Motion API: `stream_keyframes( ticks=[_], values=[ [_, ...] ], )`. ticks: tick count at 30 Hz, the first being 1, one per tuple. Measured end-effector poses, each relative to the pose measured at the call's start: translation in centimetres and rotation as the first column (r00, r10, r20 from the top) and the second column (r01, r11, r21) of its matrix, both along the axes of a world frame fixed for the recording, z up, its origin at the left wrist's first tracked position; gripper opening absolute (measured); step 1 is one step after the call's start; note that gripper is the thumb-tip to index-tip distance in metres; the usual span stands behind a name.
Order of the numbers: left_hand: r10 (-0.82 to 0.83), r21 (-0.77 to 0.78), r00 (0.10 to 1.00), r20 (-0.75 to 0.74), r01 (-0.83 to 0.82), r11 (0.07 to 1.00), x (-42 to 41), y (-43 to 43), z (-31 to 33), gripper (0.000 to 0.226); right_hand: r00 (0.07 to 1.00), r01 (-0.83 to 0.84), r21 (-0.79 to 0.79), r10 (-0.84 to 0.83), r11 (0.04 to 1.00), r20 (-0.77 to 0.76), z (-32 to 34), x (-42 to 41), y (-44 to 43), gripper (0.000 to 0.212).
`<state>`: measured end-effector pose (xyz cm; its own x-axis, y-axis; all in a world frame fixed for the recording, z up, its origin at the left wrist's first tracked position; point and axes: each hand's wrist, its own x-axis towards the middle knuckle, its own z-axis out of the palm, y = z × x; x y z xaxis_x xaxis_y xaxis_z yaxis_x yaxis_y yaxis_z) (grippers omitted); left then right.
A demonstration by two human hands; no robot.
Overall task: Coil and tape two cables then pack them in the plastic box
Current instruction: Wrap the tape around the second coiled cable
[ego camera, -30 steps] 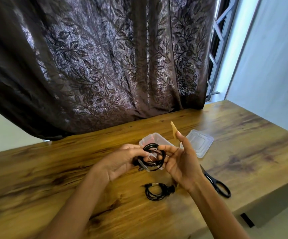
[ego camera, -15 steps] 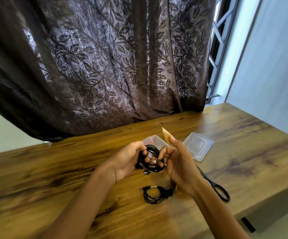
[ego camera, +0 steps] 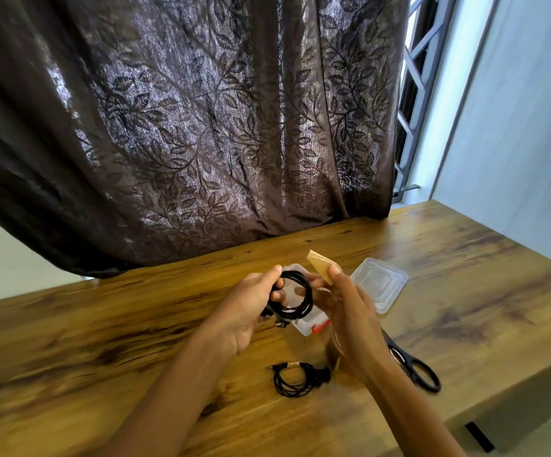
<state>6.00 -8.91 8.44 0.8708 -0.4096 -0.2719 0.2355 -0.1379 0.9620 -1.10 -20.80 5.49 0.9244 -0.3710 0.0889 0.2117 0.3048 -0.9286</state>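
- The left hand point(ego camera: 244, 311) gripped the first cable point(ego camera: 293, 314), a black coil raised above the table, with its fingers curled round the coil's nine o'clock side.
- The right hand point(ego camera: 350, 321) pinched a tan tape strip point(ego camera: 320, 266) under its thumb. The strip stood up at one o'clock from the coil, and its lower fingers touched the coil's three o'clock edge.
- The plastic box point(ego camera: 307, 325), clear with a red clasp, lay open on the wooden table point(ego camera: 102, 324), partly hidden behind the coil.
- The lid point(ego camera: 378, 283) lay at two o'clock from the box, just beside it.
- The second cable point(ego camera: 318, 377), coiled, lay at six o'clock from the box, apart from both hands.
- Black scissors point(ego camera: 396, 352) lay at four o'clock, partly behind the right wrist.
- A dark leaf-patterned curtain point(ego camera: 185, 143) hung at twelve o'clock.
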Motion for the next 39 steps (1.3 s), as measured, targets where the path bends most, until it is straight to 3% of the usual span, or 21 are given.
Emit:
stream_keyframes(
  ticks=[3, 4, 6, 8, 10, 12, 15, 20, 26, 30, 32, 34, 36, 37, 39],
  values=[
    [0.013, 0.024, 0.997, 0.081, -0.015, 1.0, 0.1, 0.0, 0.5, 0.035, 0.941, 0.328, -0.212, -0.301, 0.921, 0.152, 0.4, -0.1, 0.6, 0.023],
    [0.006, 0.024, 0.995, 0.102, -0.008, 1.0, 0.0, -0.1, 0.7, 0.036, 0.89, 0.444, -0.285, -0.381, 0.849, 0.252, 0.6, -0.1, 0.9, 0.02],
    [-0.013, 0.029, 0.99, 0.138, 0.009, 1.0, -0.2, -0.3, 0.9, 0.038, 0.733, 0.673, -0.438, -0.457, 0.596, 0.504, 0.6, 0.3, 0.8, 0.013],
    [-0.025, 0.04, 0.986, 0.162, 0.019, 0.999, -0.4, -0.5, 1.1, 0.037, 0.581, 0.814, -0.506, -0.375, 0.285, 0.722, 0.1, 0.9, 0.5, 0.012],
    [-0.042, 0.041, 0.984, 0.171, 0.035, 0.999, -0.6, -0.7, 1.3, 0.037, 0.489, 0.867, -0.496, -0.274, 0.047, 0.828, -0.2, 1.5, 0.1, 0.009],
    [-0.065, 0.029, 0.981, 0.184, 0.06, 0.998, -0.9, -0.7, 1.4, 0.037, 0.44, 0.879, -0.468, -0.221, -0.092, 0.87, -0.4, 1.9, -0.1, 0.009],
    [-0.074, 0.015, 0.975, 0.207, 0.073, 0.997, -1.2, -0.7, 1.8, 0.037, 0.465, 0.857, -0.487, -0.156, -0.168, 0.872, -0.4, 2.1, -0.3, 0.005],
    [-0.09, 0.009, 0.974, 0.208, 0.09, 0.996, -1.3, -0.4, 2.3, 0.036, 0.591, 0.787, -0.605, -0.131, -0.124, 0.796, -0.3, 1.8, -0.1, 0.018],
    [-0.169, 0.04, 0.957, 0.236, 0.164, 0.986, -1.1, 0.0, 2.2, 0.033, 0.688, 0.714, -0.697, -0.118, -0.071, 0.716, -0.3, 1.2, -0.2, 0.016],
    [-0.169, 0.028, 0.956, 0.239, 0.167, 0.986, -1.2, 0.2, 2.1, 0.035, 0.796, 0.602, -0.799, -0.092, 0.018, 0.598, 0.0, 0.7, -0.3, 0.027],
    [-0.148, 0.006, 0.96, 0.236, 0.15, 0.989, -1.3, 0.2, 2.2, 0.037, 0.865, 0.5, -0.85, -0.053, 0.164, 0.499, 0.7, 0.3, -0.3, 0.042],
    [-0.116, 0.0, 0.964, 0.237, 0.12, 0.993, -1.3, 0.3, 2.4, 0.039, 0.896, 0.413, -0.802, -0.033, 0.432, 0.443, 1.5, 0.0, 0.0, 0.045],
    [-0.119, 0.005, 0.962, 0.244, 0.121, 0.993, -1.3, 0.4, 2.5, 0.04, 0.907, 0.328, -0.604, -0.063, 0.726, 0.417, 2.2, -0.1, 0.0, 0.032],
    [-0.129, 0.002, 0.961, 0.246, 0.132, 0.991, -1.2, 0.4, 2.5, 0.039, 0.926, 0.258, -0.499, -0.064, 0.827, 0.373, 2.5, 0.0, -0.2, 0.026],
    [-0.138, -0.006, 0.96, 0.244, 0.143, 0.99, -1.3, 0.4, 2.5, 0.039, 0.963, 0.119, -0.379, -0.013, 0.918, 0.271, 2.8, 0.3, -0.7, 0.021]
  ],
)
